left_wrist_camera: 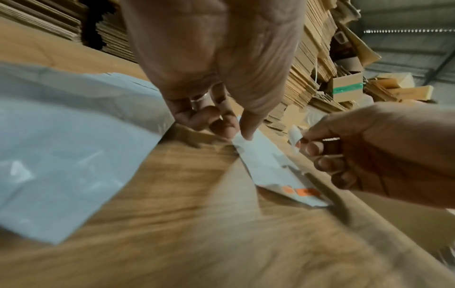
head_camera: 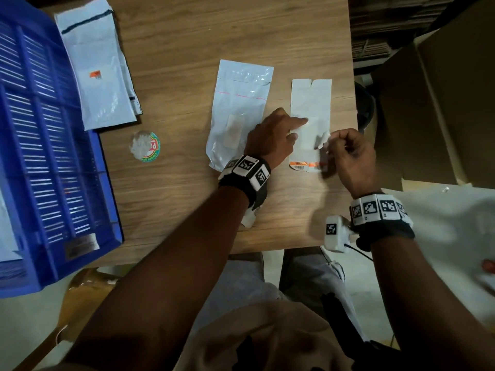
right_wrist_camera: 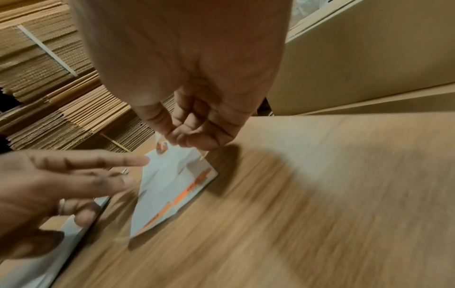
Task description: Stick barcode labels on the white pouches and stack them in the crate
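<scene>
With the left hand (head_camera: 270, 137) pinning the label sheet (head_camera: 310, 121) flat on the table (head_camera: 174, 49) under straight fingers, the right hand's (head_camera: 348, 159) grip, pinching 1 label (head_camera: 324, 139), should peel slowly toward the white pouch (head_camera: 238, 113) lying just beyond the pinning hand.

Wood-grain bench (head_camera: 187, 36), dim warm light. Stacks of flattened corrugated cardboard (right_wrist_camera: 49, 78) behind it. Large cardboard box (head_camera: 442, 103) just beside the bench's right edge. Pale concrete floor (head_camera: 32, 317) below. Corrugated metal wall (left_wrist_camera: 418, 48) far back.
</scene>
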The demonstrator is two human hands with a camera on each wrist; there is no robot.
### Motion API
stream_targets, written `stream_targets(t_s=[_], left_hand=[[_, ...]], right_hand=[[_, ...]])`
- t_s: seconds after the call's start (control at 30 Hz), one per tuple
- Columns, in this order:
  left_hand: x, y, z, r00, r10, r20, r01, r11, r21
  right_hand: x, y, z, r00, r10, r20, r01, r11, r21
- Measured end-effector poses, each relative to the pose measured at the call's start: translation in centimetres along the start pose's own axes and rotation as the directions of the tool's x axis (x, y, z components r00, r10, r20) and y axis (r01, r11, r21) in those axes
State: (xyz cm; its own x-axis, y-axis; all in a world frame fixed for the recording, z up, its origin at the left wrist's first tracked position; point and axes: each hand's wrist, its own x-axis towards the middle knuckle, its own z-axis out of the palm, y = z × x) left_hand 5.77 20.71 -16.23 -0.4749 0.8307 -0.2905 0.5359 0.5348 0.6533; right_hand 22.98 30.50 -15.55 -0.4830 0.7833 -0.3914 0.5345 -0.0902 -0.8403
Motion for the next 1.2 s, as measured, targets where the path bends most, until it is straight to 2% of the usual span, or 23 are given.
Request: stream_targets(t_s=[0.17, 0.33, 0.53, 0.73, 0.9, 1.1, 1.2], left_hand=[[-0.7, 0.5, -0.2, 0.991, -0.113, -0.066, 0.090, 0.957, -0.276], [-2.3, 1.5, -0.2, 0.987, -0.126, -0.104, 0.059, 0.870, -0.489], [-2.6, 1.6, -0.5, 0.981, -0.142, -0.129, 0.050, 0.839, -0.542], [-2.5, 1.1, -0.6, 0.984, -0.146, -0.100, 0.069, 0.837, -0.543], [-2.8, 1.6, -0.7, 0.987, -0.137, -0.089, 0.058, 0.803, -0.594], [-2.7, 1.5, -0.5, 0.974, -0.219, -0.062, 0.121, 0.727, -0.675], [-2.7, 1.4, -0.6, 0.973, -0.228, -0.031, 0.151, 0.734, -0.662]], right_hand=[[-0.3, -0.6, 1.5, 0.993, -0.050, -0.109, 0.046, 0.998, -0.035], [-0.5, -1.8, 2.4, 0.978, -0.137, -0.155, 0.125, 0.989, -0.084], [-0.4, -2.2, 3.0, 0.975, -0.179, -0.133, 0.169, 0.982, -0.080], [-0.8, -2.5, 3.4, 0.976, -0.182, -0.122, 0.170, 0.980, -0.103], [-1.2, -2.8, 3.5, 0.974, -0.180, -0.136, 0.168, 0.981, -0.095], [-1.6, -2.8, 3.4, 0.983, -0.169, -0.069, 0.163, 0.983, -0.083], [-1.8, -2.9, 3.2, 0.983, -0.182, -0.039, 0.179, 0.982, -0.059]])
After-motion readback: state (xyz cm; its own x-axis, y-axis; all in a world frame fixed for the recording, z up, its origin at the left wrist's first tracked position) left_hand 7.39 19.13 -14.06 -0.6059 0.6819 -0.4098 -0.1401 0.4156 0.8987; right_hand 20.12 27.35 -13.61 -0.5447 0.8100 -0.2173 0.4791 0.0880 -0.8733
